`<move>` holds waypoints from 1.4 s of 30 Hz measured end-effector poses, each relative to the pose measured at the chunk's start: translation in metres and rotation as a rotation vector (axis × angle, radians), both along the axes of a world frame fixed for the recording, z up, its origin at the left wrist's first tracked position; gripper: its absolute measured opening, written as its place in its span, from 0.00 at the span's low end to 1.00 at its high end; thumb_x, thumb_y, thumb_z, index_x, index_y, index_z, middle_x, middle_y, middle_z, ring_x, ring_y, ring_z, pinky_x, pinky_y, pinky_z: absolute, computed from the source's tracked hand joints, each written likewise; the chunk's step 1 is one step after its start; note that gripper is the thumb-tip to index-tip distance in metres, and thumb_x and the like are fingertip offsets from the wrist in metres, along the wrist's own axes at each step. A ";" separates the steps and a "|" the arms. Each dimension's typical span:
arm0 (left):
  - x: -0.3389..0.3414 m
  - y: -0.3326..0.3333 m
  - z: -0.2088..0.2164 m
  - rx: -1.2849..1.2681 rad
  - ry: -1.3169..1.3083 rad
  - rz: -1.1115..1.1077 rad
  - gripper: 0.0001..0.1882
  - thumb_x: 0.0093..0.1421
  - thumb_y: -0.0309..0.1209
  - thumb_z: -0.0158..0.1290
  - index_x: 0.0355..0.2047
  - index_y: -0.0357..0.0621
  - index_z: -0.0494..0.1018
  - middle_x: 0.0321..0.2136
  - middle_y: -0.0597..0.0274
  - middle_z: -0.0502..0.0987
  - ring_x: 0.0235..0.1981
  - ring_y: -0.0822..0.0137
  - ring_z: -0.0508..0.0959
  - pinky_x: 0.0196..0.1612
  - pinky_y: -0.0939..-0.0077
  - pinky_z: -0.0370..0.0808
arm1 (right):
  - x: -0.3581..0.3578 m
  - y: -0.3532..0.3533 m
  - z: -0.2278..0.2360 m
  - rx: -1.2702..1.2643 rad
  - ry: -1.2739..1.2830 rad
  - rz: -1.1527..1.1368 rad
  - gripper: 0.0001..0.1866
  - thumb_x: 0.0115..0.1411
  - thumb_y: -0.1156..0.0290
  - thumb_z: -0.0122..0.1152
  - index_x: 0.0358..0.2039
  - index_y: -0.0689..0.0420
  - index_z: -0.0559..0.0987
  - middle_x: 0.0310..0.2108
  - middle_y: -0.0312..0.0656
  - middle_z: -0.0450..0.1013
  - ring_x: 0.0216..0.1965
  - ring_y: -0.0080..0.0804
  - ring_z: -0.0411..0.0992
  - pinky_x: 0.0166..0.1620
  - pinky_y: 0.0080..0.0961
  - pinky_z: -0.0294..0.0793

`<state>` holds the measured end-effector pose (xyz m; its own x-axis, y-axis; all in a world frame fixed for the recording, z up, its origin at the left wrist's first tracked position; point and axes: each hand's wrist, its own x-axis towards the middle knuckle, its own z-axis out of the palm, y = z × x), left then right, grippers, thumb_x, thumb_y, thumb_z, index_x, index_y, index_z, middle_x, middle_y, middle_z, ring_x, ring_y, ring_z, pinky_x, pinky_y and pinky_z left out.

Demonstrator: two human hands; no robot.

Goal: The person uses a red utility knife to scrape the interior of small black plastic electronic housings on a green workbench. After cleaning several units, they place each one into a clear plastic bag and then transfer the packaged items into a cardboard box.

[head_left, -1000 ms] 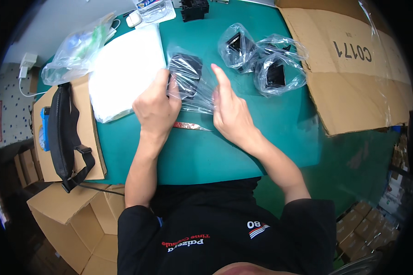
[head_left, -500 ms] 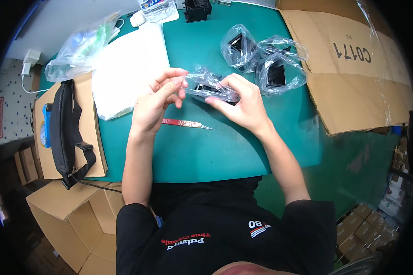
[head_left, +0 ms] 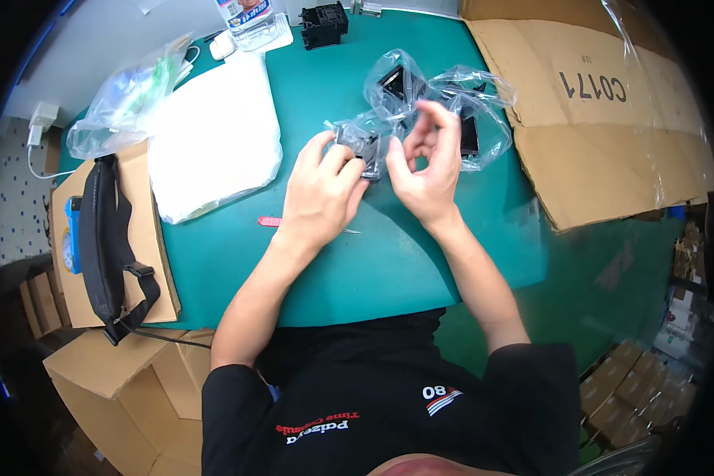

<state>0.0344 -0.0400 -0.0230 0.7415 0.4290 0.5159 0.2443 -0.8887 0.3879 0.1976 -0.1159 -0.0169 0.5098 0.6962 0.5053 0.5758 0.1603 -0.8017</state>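
A black plastic part in a clear bag (head_left: 365, 144) lies on the green mat in front of me. My left hand (head_left: 323, 189) is closed on its near left side, thumb and fingertips pressed to the part. Just right of it my right hand (head_left: 430, 168) is raised beside the bag, its fingers curled but apart from the thumb and slightly blurred; I see nothing held in it. Behind that hand lie more bagged black parts (head_left: 470, 136), one of them in a bag (head_left: 395, 81) farther back. A thin red-handled pointed tool (head_left: 270, 221) lies partly under my left wrist.
A white plastic packet (head_left: 214, 143) and a clear bag (head_left: 127, 107) are at left. A black belt bag (head_left: 107, 238) rests on cardboard. A bare black part (head_left: 324, 26) and a bottle (head_left: 250, 24) stand at the back. A large carton (head_left: 603, 143) borders the right.
My left hand has come down and right to grip the bagged part. My right hand has let go of it and lifted beside it. The view has shifted slightly.
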 end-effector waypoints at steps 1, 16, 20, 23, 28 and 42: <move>-0.002 0.001 0.001 -0.028 -0.019 0.019 0.16 0.47 0.25 0.68 0.37 0.37 0.78 0.44 0.52 0.76 0.51 0.43 0.75 0.55 0.53 0.73 | -0.002 0.003 0.001 0.023 -0.077 -0.129 0.34 0.53 0.78 0.71 0.61 0.62 0.69 0.51 0.48 0.68 0.32 0.25 0.74 0.28 0.17 0.70; -0.017 0.016 0.003 -0.174 -0.076 0.177 0.26 0.49 0.19 0.64 0.50 0.37 0.74 0.60 0.41 0.67 0.58 0.45 0.71 0.59 0.54 0.72 | 0.031 0.009 -0.010 -0.047 0.022 0.265 0.01 0.53 0.81 0.58 0.26 0.65 0.76 0.26 0.43 0.72 0.29 0.35 0.72 0.35 0.26 0.71; -0.015 0.014 0.015 -0.151 -0.079 0.167 0.35 0.48 0.19 0.61 0.60 0.40 0.71 0.62 0.43 0.66 0.59 0.45 0.71 0.60 0.56 0.72 | 0.046 0.009 -0.022 -0.087 -0.002 0.443 0.01 0.49 0.83 0.52 0.25 0.65 0.72 0.28 0.42 0.72 0.30 0.30 0.68 0.36 0.26 0.68; -0.016 0.019 0.019 -0.019 0.009 0.121 0.34 0.48 0.19 0.59 0.60 0.40 0.71 0.62 0.45 0.67 0.61 0.43 0.70 0.62 0.56 0.70 | 0.039 0.010 -0.018 -0.105 -0.015 0.417 0.01 0.50 0.83 0.54 0.24 0.65 0.72 0.28 0.42 0.71 0.32 0.31 0.70 0.37 0.26 0.69; -0.016 0.021 0.015 -0.058 0.052 0.063 0.28 0.50 0.20 0.60 0.55 0.37 0.72 0.57 0.47 0.73 0.63 0.42 0.69 0.64 0.53 0.68 | 0.011 0.011 -0.003 -0.003 0.206 0.134 0.11 0.52 0.78 0.69 0.36 0.62 0.77 0.32 0.44 0.72 0.35 0.37 0.76 0.42 0.30 0.76; -0.012 0.017 0.011 -0.108 -0.011 0.011 0.26 0.51 0.15 0.59 0.52 0.36 0.72 0.42 0.47 0.76 0.58 0.41 0.74 0.60 0.52 0.72 | 0.015 0.007 -0.018 -0.107 -0.236 0.371 0.13 0.57 0.66 0.71 0.31 0.63 0.78 0.35 0.47 0.75 0.42 0.49 0.75 0.46 0.42 0.75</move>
<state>0.0222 -0.0230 -0.0122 0.7313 0.4906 0.4738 0.2490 -0.8388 0.4842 0.2124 -0.1085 -0.0347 0.0956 0.8646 0.4933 0.6642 0.3137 -0.6785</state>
